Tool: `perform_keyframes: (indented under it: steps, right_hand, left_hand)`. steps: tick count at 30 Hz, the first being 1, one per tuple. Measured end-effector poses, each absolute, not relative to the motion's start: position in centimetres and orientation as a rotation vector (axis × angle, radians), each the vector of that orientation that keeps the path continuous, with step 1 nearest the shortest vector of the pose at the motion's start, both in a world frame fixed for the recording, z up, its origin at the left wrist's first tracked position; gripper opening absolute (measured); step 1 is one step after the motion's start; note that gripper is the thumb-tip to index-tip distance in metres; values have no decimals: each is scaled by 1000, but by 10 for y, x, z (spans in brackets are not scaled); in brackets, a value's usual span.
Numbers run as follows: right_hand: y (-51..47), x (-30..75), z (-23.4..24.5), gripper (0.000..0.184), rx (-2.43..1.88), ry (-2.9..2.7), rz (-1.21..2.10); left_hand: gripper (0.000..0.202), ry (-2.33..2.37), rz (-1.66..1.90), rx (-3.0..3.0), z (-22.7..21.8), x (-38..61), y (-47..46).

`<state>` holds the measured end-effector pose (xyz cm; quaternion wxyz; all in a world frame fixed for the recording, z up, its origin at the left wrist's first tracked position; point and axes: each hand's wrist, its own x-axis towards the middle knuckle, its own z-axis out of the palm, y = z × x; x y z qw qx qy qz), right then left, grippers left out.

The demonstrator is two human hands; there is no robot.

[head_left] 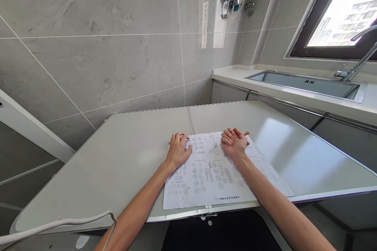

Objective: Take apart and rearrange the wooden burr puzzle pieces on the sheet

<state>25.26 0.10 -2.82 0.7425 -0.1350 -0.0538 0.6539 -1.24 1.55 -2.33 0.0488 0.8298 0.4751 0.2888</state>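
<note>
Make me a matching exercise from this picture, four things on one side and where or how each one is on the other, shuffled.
1 left hand
2 right hand
3 printed sheet
4 sink

A set in the counter below the window
B flat on the table
C fingers curled on a brown stick
D palm down on the sheet's far corner

Pairs: 1-D, 2-C, 3-B, 4-A

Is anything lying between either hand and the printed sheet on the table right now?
Nothing visible does. The left hand lies on the printed sheet at its far left corner, and the right hand, curled around a brown stick, rests on its far edge.
</note>
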Motion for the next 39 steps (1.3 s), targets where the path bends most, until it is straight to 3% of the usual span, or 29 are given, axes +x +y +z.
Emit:
perform_keyframes:
  steps: [4, 11, 17, 21, 32, 39]
  right_hand:
    - [0, 245, -25, 10, -394, -326, 1520]
    - [-8, 225, -14, 27, -654, -907, 1640]
    - [-23, 207, -17, 33, -922, -1512, 1267]
    - [-25, 203, -24, 25, -1023, -1838, 954]
    - [-28, 204, -22, 20, -946, -1953, 868]
    - [-32, 198, -20, 22, -944, -1924, 977]
  left_hand:
    - [24, 1405, 903, 2494, -20, -10, 12]
    - [23, 1135, 985, 2192, -5, 5, -1]
    - [39, 917, 1053, 1793, -1, 12, -6]
    - [66, 692, 961, 1673, -5, 9, -2]
    - [98, 440, 742, 1465, 4, 7, -4]
    - [97, 488, 736, 1426, 5, 5, -5]
